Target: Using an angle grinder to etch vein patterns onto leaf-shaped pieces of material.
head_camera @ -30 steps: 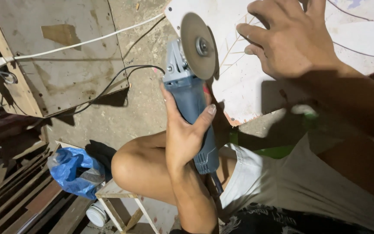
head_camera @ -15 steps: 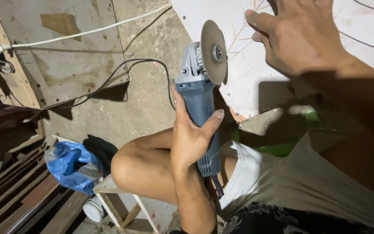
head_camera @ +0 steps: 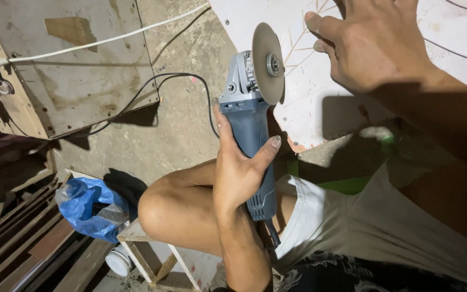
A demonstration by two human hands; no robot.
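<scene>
Holding one blue angle grinder (head_camera: 249, 135) by its body, the left hand (head_camera: 239, 173) keeps its grip clamped around it, above the bent knee. One right hand (head_camera: 377, 46) lies flat and spread on the white board (head_camera: 320, 103), just right of the disc (head_camera: 268, 64). Two cables cross the floor on the left: one white cable (head_camera: 109, 38), one black cable (head_camera: 152, 92). One blue bag (head_camera: 90, 208) lies near left.

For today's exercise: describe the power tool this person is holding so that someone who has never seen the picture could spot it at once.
Start at the big white board lying on the concrete floor at upper right. At its left edge, above the bent knee, the left hand wraps the blue angle grinder. Its round grey disc and trailing black cable set it apart.
</scene>
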